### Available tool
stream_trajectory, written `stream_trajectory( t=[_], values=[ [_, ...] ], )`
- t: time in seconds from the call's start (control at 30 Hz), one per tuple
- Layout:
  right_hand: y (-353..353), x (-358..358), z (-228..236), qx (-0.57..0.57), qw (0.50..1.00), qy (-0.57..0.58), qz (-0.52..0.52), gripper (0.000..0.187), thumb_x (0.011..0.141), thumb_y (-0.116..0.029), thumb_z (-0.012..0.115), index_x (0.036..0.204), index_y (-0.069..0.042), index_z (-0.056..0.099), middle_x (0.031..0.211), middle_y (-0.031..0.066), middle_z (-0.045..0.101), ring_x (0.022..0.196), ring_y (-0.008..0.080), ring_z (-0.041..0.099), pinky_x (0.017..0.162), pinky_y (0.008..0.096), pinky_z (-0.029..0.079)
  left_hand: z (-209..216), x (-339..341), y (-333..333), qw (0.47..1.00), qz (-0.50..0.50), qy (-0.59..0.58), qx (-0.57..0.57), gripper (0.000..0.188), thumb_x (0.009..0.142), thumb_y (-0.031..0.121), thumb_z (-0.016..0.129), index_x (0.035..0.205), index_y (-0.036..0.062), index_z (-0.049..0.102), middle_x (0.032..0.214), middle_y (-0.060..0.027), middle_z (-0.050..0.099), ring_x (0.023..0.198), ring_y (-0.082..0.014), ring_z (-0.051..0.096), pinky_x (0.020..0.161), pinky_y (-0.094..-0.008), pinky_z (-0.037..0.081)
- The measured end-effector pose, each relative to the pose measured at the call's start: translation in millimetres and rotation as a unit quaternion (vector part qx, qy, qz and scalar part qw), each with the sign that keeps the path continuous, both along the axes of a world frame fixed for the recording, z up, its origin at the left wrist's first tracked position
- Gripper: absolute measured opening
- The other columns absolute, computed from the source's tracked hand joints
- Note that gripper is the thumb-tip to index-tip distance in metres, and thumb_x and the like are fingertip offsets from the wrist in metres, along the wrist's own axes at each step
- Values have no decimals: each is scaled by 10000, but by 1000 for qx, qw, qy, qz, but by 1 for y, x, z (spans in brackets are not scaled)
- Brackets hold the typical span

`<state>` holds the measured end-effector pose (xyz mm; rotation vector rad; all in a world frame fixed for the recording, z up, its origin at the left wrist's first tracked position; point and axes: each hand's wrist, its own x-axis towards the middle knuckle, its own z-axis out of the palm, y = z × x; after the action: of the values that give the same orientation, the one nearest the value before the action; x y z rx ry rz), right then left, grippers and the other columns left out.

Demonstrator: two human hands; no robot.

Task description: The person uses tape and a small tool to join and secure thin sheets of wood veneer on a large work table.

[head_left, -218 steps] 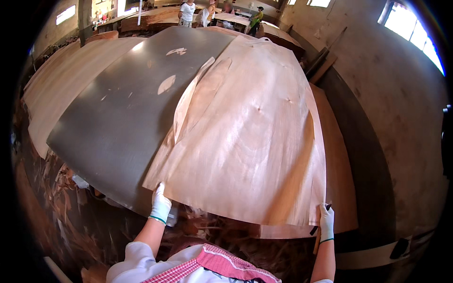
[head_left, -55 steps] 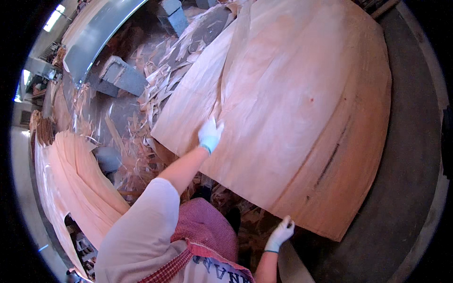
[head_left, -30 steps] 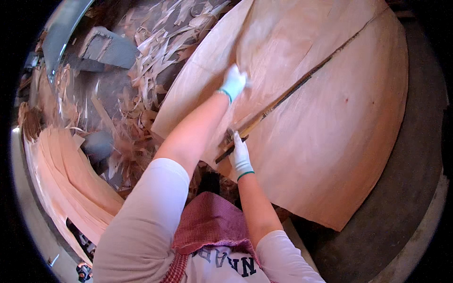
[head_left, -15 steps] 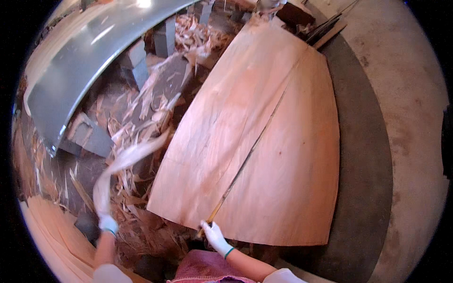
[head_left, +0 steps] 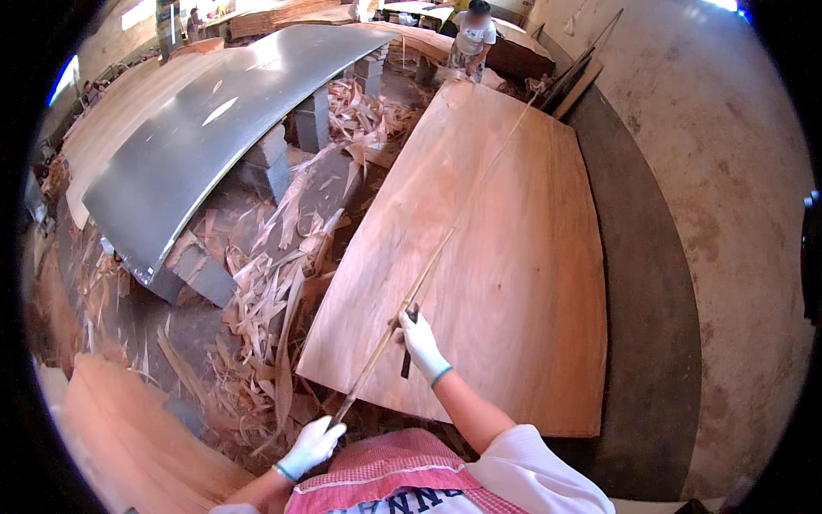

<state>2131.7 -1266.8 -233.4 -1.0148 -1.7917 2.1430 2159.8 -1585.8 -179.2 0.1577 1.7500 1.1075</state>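
A long thin wooden stick slants away from me across the stack of pale reddish veneer sheets. My left hand, in a white glove, is closed round its near end, just off the sheets' near edge. Farther up, my gloved right hand is closed on a dark narrow tool, whose kind I cannot make out. That hand's fingertips touch the stick. The far part of the stick thins out toward the sheets' far end.
Left of the sheets, torn veneer scraps litter the floor. A shiny dark metal sheet rests on grey blocks. Another person stands at the far end. More veneer lies at lower left; a dark floor strip runs along the right.
My left hand has let go of a long veneer strip at the left and moved right onto the stick's near end. My right hand has moved up along the stick. The view has tilted up.
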Motion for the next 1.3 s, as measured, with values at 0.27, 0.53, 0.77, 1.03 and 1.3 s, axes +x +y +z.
stream_trajectory(
  t=[0.27,0.53,0.77,1.03,1.3],
  values=[
    [-97,-36,-20,-45,997,-10,62,206,993,-281,466,941,-88,514,759,47,642,482,86,474,434,242,390,-27,36,-104,992,66,81,-68,254,909,266,603,818,32,563,597,-31,531,541,-104,503,505,-304,430],
    [-153,-105,-61,-3,998,-8,70,256,969,-325,495,919,-81,552,725,52,629,499,108,477,436,254,385,-54,-28,-159,975,-17,197,-100,428,878,419,605,852,-8,594,742,-175,638,717,-285,645,684,-415,499],
    [-154,-208,-37,14,998,-50,21,194,957,-293,528,969,-99,536,673,61,646,487,141,511,440,304,405,5,-143,-139,995,56,-44,71,242,965,288,548,878,64,573,632,14,486,493,-79,454,437,-248,364],
    [-174,-263,-36,146,985,-72,48,267,955,-340,528,953,-74,555,747,81,662,520,140,522,464,298,413,-6,-230,-116,971,95,-162,148,229,951,319,585,834,132,524,637,47,467,466,-49,402,396,-210,301],
    [-158,-297,-60,210,977,-31,19,275,955,-351,529,970,-87,602,704,50,613,562,145,525,514,289,426,2,-278,-73,983,80,-79,145,263,950,337,576,843,96,559,621,52,469,469,-50,410,397,-218,320]
  ],
)
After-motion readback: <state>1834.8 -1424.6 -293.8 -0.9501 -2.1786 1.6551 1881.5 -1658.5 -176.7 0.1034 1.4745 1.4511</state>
